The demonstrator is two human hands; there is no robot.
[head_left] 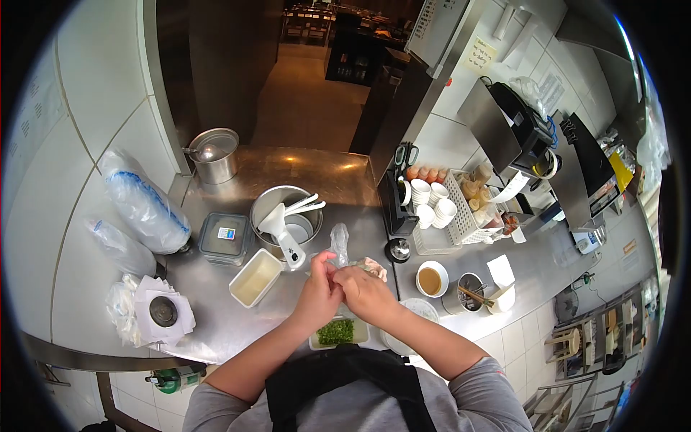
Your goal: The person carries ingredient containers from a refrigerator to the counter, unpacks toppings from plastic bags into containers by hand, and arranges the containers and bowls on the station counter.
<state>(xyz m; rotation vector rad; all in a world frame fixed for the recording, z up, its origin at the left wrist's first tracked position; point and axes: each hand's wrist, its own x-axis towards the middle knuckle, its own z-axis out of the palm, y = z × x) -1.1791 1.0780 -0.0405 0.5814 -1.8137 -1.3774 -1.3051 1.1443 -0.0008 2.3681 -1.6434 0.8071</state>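
Observation:
My left hand (322, 281) and my right hand (360, 289) meet above the steel counter, fingers bent and pressed together. What they pinch is too small to make out. Clear plastic (340, 243) lies just beyond the fingertips, and a crumpled pale cloth or wrap (372, 268) is beside my right hand. Below my wrists, close to my apron, a white tray holds chopped greens (336, 332). Part of a round, clear-looking container (421, 310) shows beside my right forearm.
Left of my hands are a white rectangular tub (256, 278), a steel bowl with white utensils (278, 193) and a lidded container (225, 237). At right are a cup of brown liquid (430, 280), a metal pot (469, 282) and a white basket (461, 212).

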